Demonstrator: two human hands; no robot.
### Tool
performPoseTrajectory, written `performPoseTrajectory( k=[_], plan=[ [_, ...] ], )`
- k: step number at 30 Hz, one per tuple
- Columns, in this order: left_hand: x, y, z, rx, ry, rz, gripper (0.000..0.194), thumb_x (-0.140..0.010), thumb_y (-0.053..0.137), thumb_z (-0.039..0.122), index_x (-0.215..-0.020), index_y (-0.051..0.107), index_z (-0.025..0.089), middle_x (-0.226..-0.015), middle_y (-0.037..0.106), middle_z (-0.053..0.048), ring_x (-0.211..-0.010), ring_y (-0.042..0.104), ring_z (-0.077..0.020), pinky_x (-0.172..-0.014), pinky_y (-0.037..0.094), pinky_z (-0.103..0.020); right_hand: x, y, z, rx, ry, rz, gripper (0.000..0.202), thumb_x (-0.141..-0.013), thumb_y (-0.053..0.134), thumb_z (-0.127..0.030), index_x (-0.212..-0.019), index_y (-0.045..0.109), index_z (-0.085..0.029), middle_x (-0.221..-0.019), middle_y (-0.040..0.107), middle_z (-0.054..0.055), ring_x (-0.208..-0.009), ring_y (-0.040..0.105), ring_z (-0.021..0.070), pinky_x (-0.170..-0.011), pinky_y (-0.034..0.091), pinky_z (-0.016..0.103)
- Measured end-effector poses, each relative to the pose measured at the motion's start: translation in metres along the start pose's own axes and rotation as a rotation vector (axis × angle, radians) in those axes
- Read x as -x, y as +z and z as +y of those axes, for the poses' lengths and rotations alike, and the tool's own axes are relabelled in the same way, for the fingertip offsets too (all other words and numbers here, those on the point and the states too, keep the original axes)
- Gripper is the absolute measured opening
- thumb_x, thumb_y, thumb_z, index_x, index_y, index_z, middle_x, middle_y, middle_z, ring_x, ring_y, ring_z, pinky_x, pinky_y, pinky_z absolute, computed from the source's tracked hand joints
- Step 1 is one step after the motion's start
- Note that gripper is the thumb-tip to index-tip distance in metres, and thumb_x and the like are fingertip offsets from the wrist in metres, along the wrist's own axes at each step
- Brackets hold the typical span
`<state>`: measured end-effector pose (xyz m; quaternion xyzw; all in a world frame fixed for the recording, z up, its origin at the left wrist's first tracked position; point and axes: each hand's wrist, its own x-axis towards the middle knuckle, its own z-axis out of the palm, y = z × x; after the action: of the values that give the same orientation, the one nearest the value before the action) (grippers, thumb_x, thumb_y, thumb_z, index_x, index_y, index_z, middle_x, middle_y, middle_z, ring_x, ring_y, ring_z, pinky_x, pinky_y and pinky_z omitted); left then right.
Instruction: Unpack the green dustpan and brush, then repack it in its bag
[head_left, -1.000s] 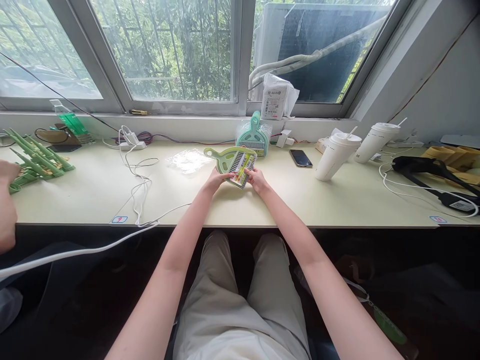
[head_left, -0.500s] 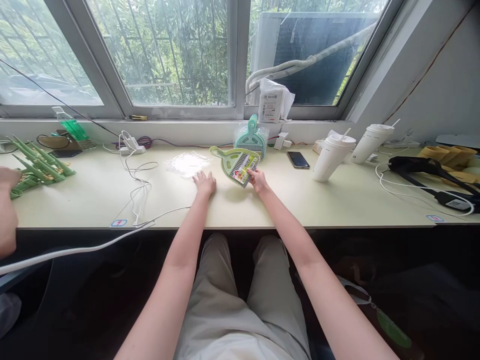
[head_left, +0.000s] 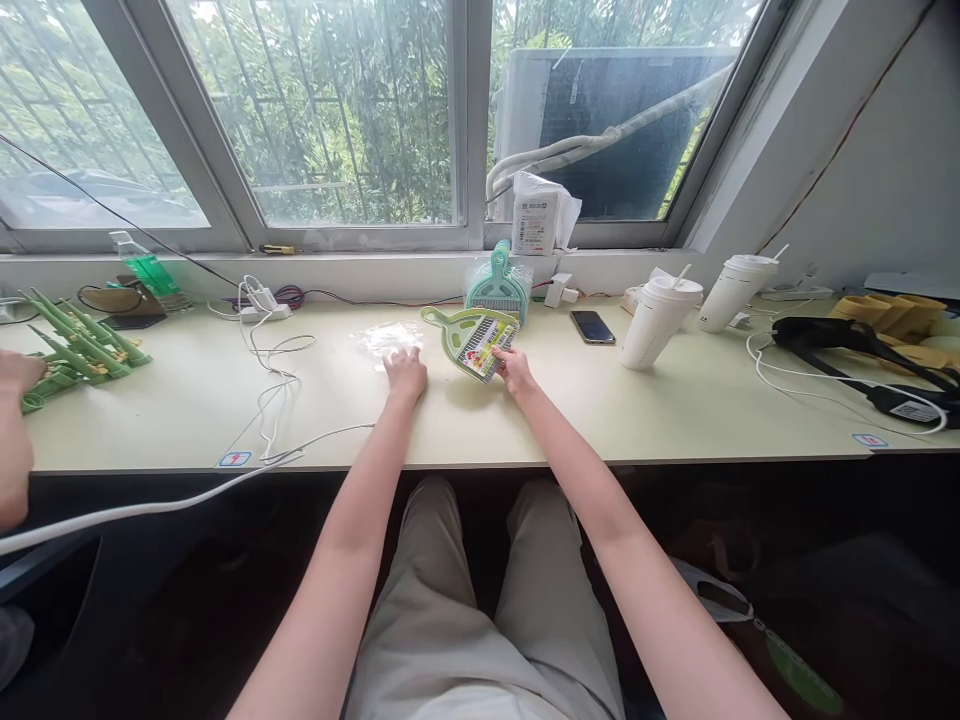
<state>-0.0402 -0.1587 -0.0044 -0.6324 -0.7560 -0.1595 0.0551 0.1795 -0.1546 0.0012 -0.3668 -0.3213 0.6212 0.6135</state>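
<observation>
My right hand point(head_left: 514, 368) grips the lower right edge of a light green dustpan-and-brush set point(head_left: 474, 340) with a printed label, its handle pointing up-left. My left hand point(head_left: 406, 372) rests on the table at the near right edge of a clear plastic wrapper point(head_left: 379, 341); its fingers are bent over the wrapper, and whether they pinch it is too small to tell. Behind the green set, a teal dustpan set point(head_left: 498, 285) in clear plastic leans against the sill wall.
A phone point(head_left: 592, 327) and two white cups point(head_left: 660, 322) point(head_left: 738, 292) stand right. White cables point(head_left: 281, 377), a power strip point(head_left: 265, 305) and green pieces point(head_left: 82, 345) lie left. Another person's hand point(head_left: 15, 375) is at the left edge. A black strap point(head_left: 840, 360) lies far right.
The plastic wrapper has shifted right and now lies partly behind my left hand, whose fingers are more bent. My right hand still holds the green set. The view has tilted slightly up.
</observation>
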Motion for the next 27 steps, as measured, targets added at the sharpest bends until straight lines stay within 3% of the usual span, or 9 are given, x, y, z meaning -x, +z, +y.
performPoseTrajectory(
  k=[3,5,9,11,13,16,19,23,27],
  plan=[
    [0.010,-0.006,0.011,-0.012,0.087,0.116,0.050,-0.095,0.028,0.023,-0.139,0.045,0.009,-0.096,0.070,-0.016,-0.104,0.064,-0.0259,-0.117,0.020,-0.047,0.000,0.000,0.000,-0.012,-0.003,0.009,0.010,-0.084,0.061,-0.004,-0.088,0.063,-0.013,-0.073,0.074,0.002,-0.063,0.069,0.0122,-0.064,0.059,0.024],
    [0.014,-0.009,0.015,0.031,0.094,0.176,0.052,-0.098,0.022,0.027,-0.141,0.039,0.003,-0.088,0.071,-0.015,-0.096,0.066,-0.0242,-0.116,0.023,-0.044,-0.001,-0.002,0.000,-0.020,-0.005,0.017,0.010,-0.085,0.060,-0.004,-0.087,0.063,-0.013,-0.073,0.074,0.002,-0.063,0.069,0.0121,-0.063,0.059,0.023],
    [0.012,-0.009,0.015,0.100,0.060,0.310,0.054,-0.097,0.029,0.031,-0.143,0.036,0.004,-0.124,0.062,-0.021,-0.124,0.053,-0.0272,-0.117,0.021,-0.044,-0.002,-0.003,-0.001,-0.033,-0.012,0.032,0.010,-0.085,0.061,-0.004,-0.087,0.063,-0.013,-0.075,0.074,0.002,-0.065,0.069,0.0124,-0.064,0.059,0.023],
    [0.007,-0.004,0.012,0.073,0.009,0.250,0.058,-0.094,0.036,0.028,-0.148,0.033,0.007,-0.144,0.048,-0.022,-0.140,0.037,-0.0312,-0.119,0.016,-0.050,-0.002,-0.003,-0.001,-0.032,-0.014,0.038,0.010,-0.084,0.062,-0.004,-0.086,0.064,-0.014,-0.075,0.074,0.002,-0.065,0.069,0.0125,-0.063,0.059,0.024],
    [0.002,0.000,0.009,0.048,-0.015,0.055,0.059,-0.091,0.039,0.022,-0.149,0.036,0.012,-0.152,0.040,-0.019,-0.144,0.030,-0.0330,-0.118,0.015,-0.056,-0.002,-0.002,0.000,-0.028,-0.006,0.045,0.010,-0.084,0.062,-0.004,-0.086,0.064,-0.013,-0.075,0.073,0.002,-0.064,0.069,0.0123,-0.062,0.058,0.023],
    [-0.001,0.004,0.004,0.049,0.109,-0.150,0.056,-0.088,0.035,0.013,-0.140,0.051,0.025,-0.148,0.047,-0.009,-0.141,0.037,-0.0285,-0.119,0.011,-0.058,-0.002,-0.002,0.000,-0.024,0.008,0.062,0.011,-0.084,0.060,-0.003,-0.086,0.063,-0.013,-0.074,0.073,0.002,-0.063,0.068,0.0116,-0.060,0.058,0.022],
    [0.003,0.000,0.004,0.085,0.260,-0.093,0.054,-0.085,0.034,0.009,-0.121,0.068,0.029,-0.131,0.063,-0.004,-0.130,0.049,-0.0237,-0.121,0.001,-0.055,-0.002,-0.003,0.000,-0.013,0.010,0.070,0.011,-0.085,0.060,-0.003,-0.087,0.063,-0.013,-0.073,0.073,0.001,-0.063,0.068,0.0115,-0.061,0.058,0.022],
    [0.007,-0.008,0.010,0.135,0.129,0.029,0.042,-0.085,0.035,0.010,-0.092,0.075,0.021,-0.098,0.072,-0.010,-0.107,0.061,-0.0236,-0.118,0.020,-0.046,-0.004,-0.006,-0.002,0.003,0.006,0.080,0.011,-0.084,0.060,-0.003,-0.085,0.063,-0.013,-0.072,0.073,0.001,-0.063,0.068,0.0117,-0.061,0.058,0.023],
    [0.008,-0.009,0.013,0.163,-0.063,0.115,0.039,-0.090,0.041,0.024,-0.124,0.059,0.014,-0.116,0.067,-0.016,-0.115,0.057,-0.0289,-0.104,0.038,-0.044,-0.004,-0.007,-0.002,0.052,0.021,0.121,0.012,-0.083,0.060,-0.002,-0.082,0.062,-0.014,-0.070,0.072,0.001,-0.063,0.067,0.0119,-0.060,0.058,0.023]
  ],
)
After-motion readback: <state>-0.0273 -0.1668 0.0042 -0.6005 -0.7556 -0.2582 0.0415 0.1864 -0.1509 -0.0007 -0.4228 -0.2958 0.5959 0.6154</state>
